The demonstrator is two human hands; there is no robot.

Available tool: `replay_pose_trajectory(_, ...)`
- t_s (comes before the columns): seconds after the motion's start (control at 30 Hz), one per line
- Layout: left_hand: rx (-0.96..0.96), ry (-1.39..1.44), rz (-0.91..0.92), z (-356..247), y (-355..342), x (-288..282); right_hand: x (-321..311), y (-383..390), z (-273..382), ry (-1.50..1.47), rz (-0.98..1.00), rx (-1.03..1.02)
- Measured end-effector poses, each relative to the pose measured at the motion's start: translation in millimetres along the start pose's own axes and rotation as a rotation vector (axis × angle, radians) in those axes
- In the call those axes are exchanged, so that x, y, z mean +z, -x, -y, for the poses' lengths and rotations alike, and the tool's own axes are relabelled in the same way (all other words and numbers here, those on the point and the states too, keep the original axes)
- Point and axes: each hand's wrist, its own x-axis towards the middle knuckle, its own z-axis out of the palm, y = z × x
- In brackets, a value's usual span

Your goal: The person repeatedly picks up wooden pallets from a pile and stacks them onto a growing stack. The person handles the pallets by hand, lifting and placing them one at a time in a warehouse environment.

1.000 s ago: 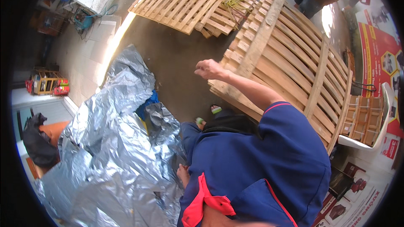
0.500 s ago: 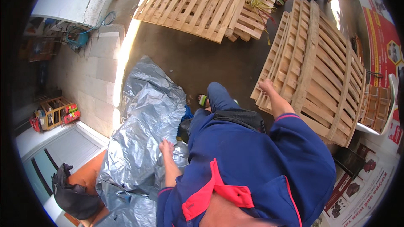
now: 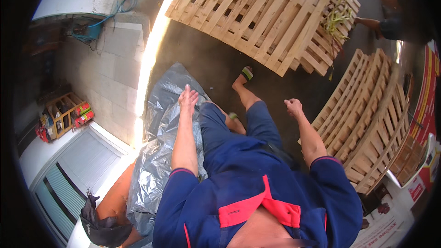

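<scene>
Sheeting of crinkled silver plastic (image 3: 161, 147) lies on the floor with its long axis running away from the person, directly under the left hand (image 3: 188, 97), fingers spread and empty, while the loosely fisted, empty right hand (image 3: 294, 108) hangs well to the sheeting's right.

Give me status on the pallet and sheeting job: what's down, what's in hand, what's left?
Done: a silver plastic sheet lies spread on the floor, and flat wooden pallets sit beyond it. In hand: nothing; the left hand hangs open over the sheet, and the right hand is loosely closed beside the curved slatted crate, touching neither. Left: the sheet is crumpled and covers nothing.
</scene>
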Motion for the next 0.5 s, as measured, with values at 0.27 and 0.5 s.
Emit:
replay_pose_trajectory(0.27, -0.173, 0.317, -0.106, 0, -198, 126, 65, -81, 58, -0.755, -0.051, 0.320)
replay_pose_trajectory(0.5, -0.157, 0.311, -0.058, -53, -318, 113, 159, -119, 30, -1.750, -0.031, 0.468)
